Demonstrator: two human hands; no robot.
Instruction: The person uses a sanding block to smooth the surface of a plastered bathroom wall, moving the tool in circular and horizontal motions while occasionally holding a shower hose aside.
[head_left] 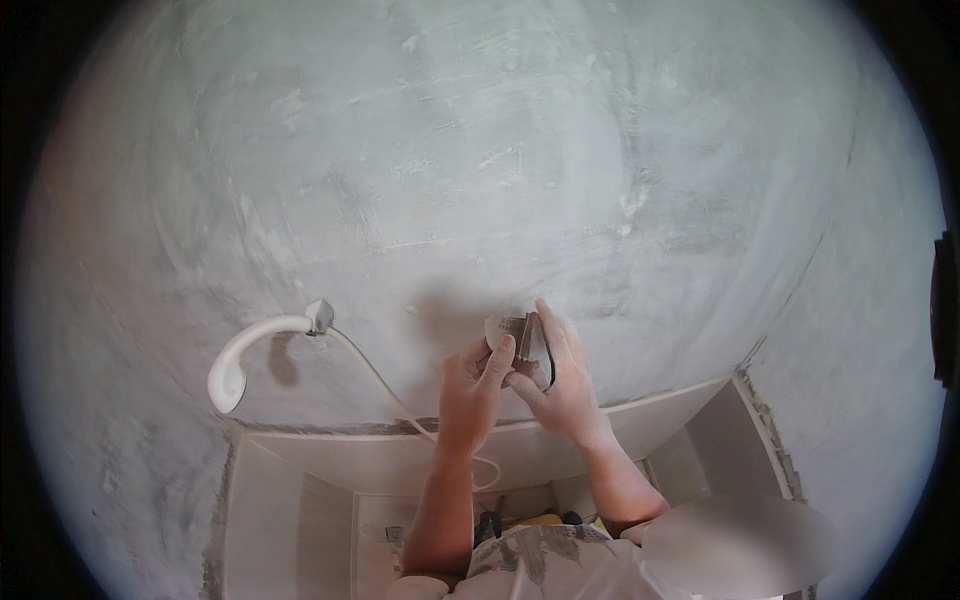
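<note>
In front of a grey plastered wall (430,150), both my hands are raised close together. They hold what looks like a folded piece of sandpaper (513,326), with pale and dark brownish-grey faces and a creased edge. My left hand (468,392) pinches its left side, the thumb pressed on the near face. Along the right side lies my right hand (568,388), its fingers pointing up and its thumb reaching under toward the left hand. Whitish dust coats both hands. Part of the folded piece is hidden behind the fingers.
A white curved wall lamp (235,365) is fixed to the wall on the left by a grey bracket (320,316). Its white cable (372,372) hangs down to a pale recessed niche (400,460). Several tools (545,518) lie low inside, partly hidden by my shirt.
</note>
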